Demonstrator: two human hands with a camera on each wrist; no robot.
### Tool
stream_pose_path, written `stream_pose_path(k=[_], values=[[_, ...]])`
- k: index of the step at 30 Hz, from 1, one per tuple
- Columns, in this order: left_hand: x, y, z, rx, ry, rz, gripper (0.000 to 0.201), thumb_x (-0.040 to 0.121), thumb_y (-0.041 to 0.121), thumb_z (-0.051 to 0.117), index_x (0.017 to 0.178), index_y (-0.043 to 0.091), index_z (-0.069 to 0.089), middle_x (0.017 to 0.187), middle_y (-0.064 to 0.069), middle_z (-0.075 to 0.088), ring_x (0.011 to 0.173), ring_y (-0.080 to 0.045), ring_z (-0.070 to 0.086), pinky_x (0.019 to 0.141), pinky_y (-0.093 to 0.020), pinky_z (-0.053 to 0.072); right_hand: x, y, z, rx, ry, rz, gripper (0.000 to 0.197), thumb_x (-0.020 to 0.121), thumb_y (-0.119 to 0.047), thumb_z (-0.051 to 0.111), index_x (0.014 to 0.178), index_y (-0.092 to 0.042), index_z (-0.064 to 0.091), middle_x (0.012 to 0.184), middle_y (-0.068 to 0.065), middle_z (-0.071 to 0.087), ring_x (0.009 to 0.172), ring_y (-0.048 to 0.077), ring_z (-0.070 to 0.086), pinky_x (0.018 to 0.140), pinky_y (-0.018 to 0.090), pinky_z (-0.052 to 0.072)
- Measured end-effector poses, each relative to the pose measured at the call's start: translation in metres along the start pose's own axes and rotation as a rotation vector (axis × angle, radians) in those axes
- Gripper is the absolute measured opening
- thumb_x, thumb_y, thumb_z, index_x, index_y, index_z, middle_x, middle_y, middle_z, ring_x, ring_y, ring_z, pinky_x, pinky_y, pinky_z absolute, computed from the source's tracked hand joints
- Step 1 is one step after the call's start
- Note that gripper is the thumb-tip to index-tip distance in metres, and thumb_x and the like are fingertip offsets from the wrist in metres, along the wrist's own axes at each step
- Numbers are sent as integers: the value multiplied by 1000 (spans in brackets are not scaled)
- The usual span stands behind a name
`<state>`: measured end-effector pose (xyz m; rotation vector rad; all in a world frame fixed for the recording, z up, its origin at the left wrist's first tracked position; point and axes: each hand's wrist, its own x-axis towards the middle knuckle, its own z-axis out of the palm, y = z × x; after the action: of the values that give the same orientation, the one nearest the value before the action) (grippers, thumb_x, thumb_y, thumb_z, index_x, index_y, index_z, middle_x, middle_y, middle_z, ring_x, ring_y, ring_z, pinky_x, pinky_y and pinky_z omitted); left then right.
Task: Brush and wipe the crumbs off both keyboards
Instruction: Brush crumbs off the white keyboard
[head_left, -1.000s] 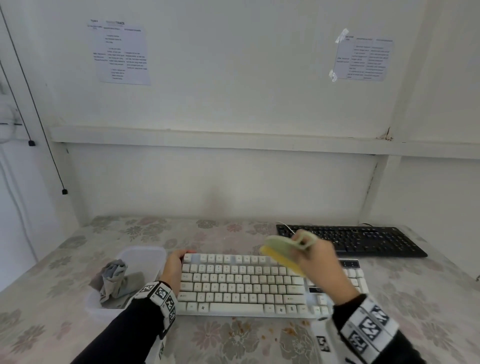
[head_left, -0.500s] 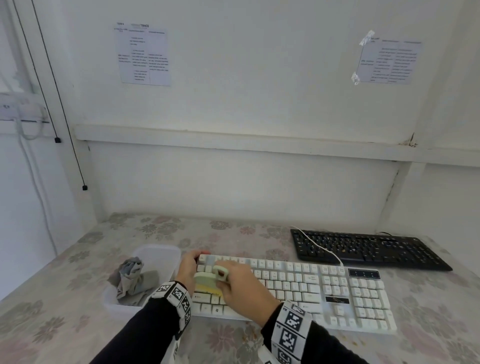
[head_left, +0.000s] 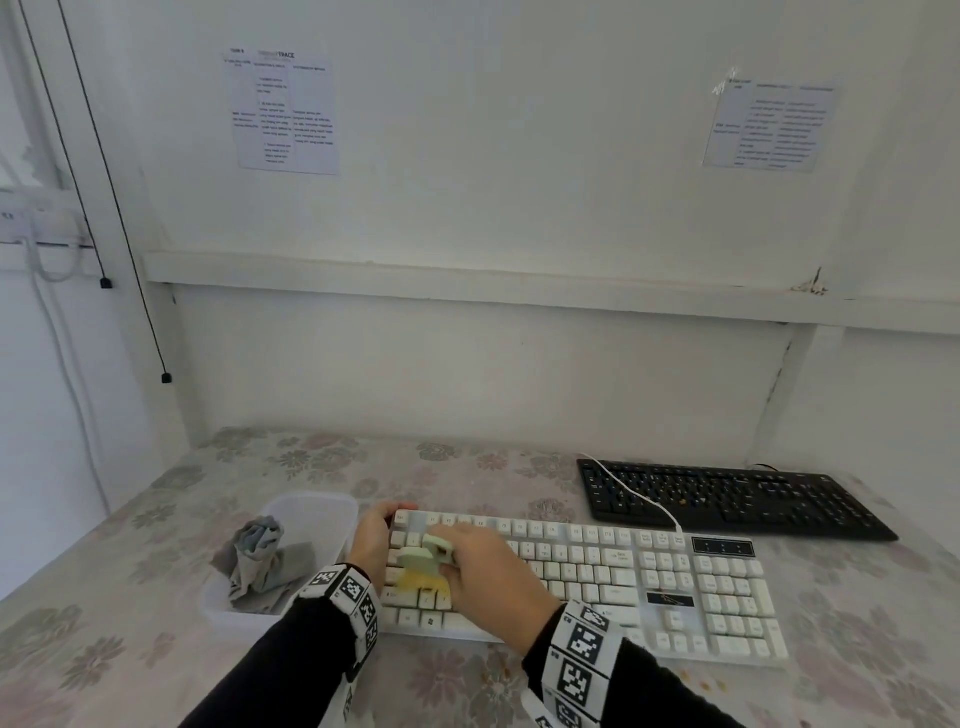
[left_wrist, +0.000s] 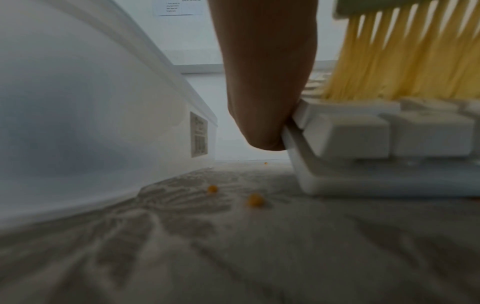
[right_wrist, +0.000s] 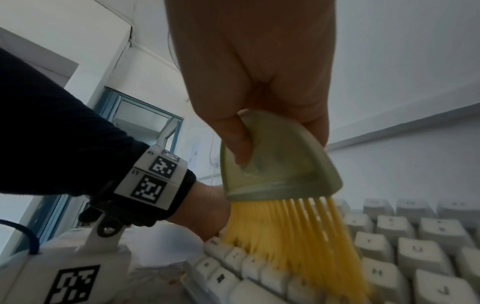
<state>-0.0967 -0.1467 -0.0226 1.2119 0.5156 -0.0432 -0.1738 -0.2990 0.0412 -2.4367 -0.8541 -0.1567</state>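
Observation:
A white keyboard (head_left: 597, 571) lies across the near table, and a black keyboard (head_left: 727, 499) lies behind it to the right with a few crumbs on its keys. My right hand (head_left: 460, 558) grips a brush (head_left: 423, 564) by its pale green handle (right_wrist: 275, 160). The yellow bristles (right_wrist: 293, 236) press bent onto the left keys of the white keyboard (right_wrist: 415, 257). My left hand (head_left: 371, 540) holds the keyboard's left end, fingertips curled over the far corner and thumb (left_wrist: 265, 82) against the edge (left_wrist: 293, 144).
A clear plastic tub (head_left: 332, 506) holding a crumpled grey cloth (head_left: 262, 564) stands just left of the white keyboard. Orange crumbs (left_wrist: 255, 200) lie on the floral tablecloth between the tub (left_wrist: 103, 102) and keyboard, more crumbs (head_left: 711, 683) at the front right. A white cable (head_left: 639, 493) crosses the black keyboard.
My right hand carried the brush from above the keyboard's right half to its left end and lowered the bristles onto the keys. My left hand stayed on the left edge.

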Motion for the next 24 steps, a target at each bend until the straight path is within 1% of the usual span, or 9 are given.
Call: stream_pose_path(k=[1, 2, 5, 7, 10, 13, 17, 20, 24], values=[[0, 0, 0, -5, 1, -6, 24, 90, 17, 46, 75, 7, 62, 55, -10, 58, 49, -25, 53, 50, -28, 45, -1, 2, 0, -21, -4, 0, 19, 87, -1, 45, 100, -9, 56, 100, 11, 61, 88, 24, 54, 76, 34, 46], [0, 0, 0, -10, 0, -12, 25, 90, 18, 45, 74, 7, 61, 52, -9, 58, 46, -24, 53, 48, -28, 45, -3, 3, -1, -34, -8, -8, 15, 86, 0, 45, 93, -10, 54, 95, 11, 61, 84, 24, 53, 73, 36, 46], [-2, 2, 0, -23, -2, -49, 28, 90, 19, 46, 68, 9, 59, 48, -9, 56, 39, -23, 52, 43, -27, 46, -9, 11, -2, -54, -7, -9, 20, 82, 3, 47, 83, -16, 51, 88, 8, 60, 79, 22, 51, 67, 35, 46], [-3, 2, -1, -34, -3, -61, 27, 88, 21, 48, 66, 11, 59, 49, -9, 56, 42, -25, 53, 48, -28, 48, -12, 17, -2, -76, -24, 16, 25, 80, 5, 46, 82, -20, 50, 88, 7, 58, 82, 24, 53, 69, 36, 47], [-3, 2, -3, -30, 16, -55, 27, 88, 23, 49, 68, 12, 61, 52, -10, 57, 46, -26, 54, 56, -31, 49, -19, 26, -4, -63, -25, 54, 31, 80, 5, 48, 81, -26, 45, 90, 2, 56, 86, 21, 52, 71, 32, 46], [-2, 2, -2, -13, 23, -54, 28, 91, 23, 47, 68, 12, 60, 49, -8, 56, 43, -25, 54, 57, -32, 48, -30, 36, -13, -46, -2, 112, 24, 81, 4, 49, 85, -20, 55, 86, -8, 51, 82, 10, 48, 69, 24, 40], [1, 0, -1, -1, 29, -44, 29, 92, 22, 45, 69, 11, 59, 46, -8, 54, 41, -25, 53, 58, -33, 48, -47, 57, -28, -9, 33, 173, 45, 77, 5, 52, 62, -35, 39, 69, -20, 43, 67, -1, 43, 58, 11, 33], [2, -2, 0, 0, 32, -40, 29, 90, 24, 47, 67, 12, 60, 48, -9, 55, 45, -28, 54, 61, -35, 48, -64, 73, -43, 15, 66, 262, 53, 78, 9, 53, 59, -41, 45, 67, -19, 45, 64, -6, 45, 56, 7, 34], [2, -3, 0, 12, 32, -47, 29, 89, 24, 47, 66, 12, 58, 48, -10, 54, 51, -29, 52, 61, -36, 48, -88, 92, -64, 33, 117, 362, 58, 80, 9, 56, 62, -46, 51, 70, -15, 50, 65, -1, 48, 58, 6, 40]])
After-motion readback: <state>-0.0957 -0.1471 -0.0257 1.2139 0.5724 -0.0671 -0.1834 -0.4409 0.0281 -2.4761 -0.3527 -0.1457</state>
